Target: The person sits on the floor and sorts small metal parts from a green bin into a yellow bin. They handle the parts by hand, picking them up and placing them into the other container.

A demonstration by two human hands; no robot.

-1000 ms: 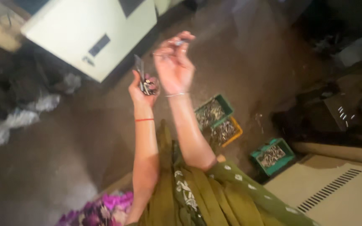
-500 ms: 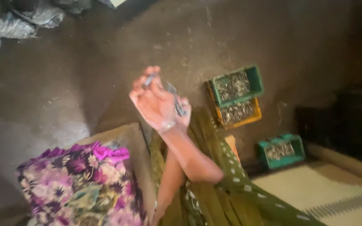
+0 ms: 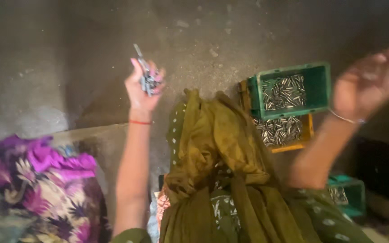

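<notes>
Left hand [image 3: 142, 87] is raised, closed around a bundle of small metal pieces [image 3: 147, 80], one sticking up toward 11 o'clock. Right hand [image 3: 368, 83], at 3 o'clock, is blurred; grip cannot be told. Green crate [image 3: 323, 87] of similar pieces sits between, stacked on an orange crate [image 3: 308, 135]. Advisable: keep the bundle clamped firmly and level.

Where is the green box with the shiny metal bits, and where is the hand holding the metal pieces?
green box [image 3: 320, 87]: head view, on its right wall.
left hand [image 3: 141, 87]: head view, on the palm, closed around small metal pieces [image 3: 148, 81].
</notes>
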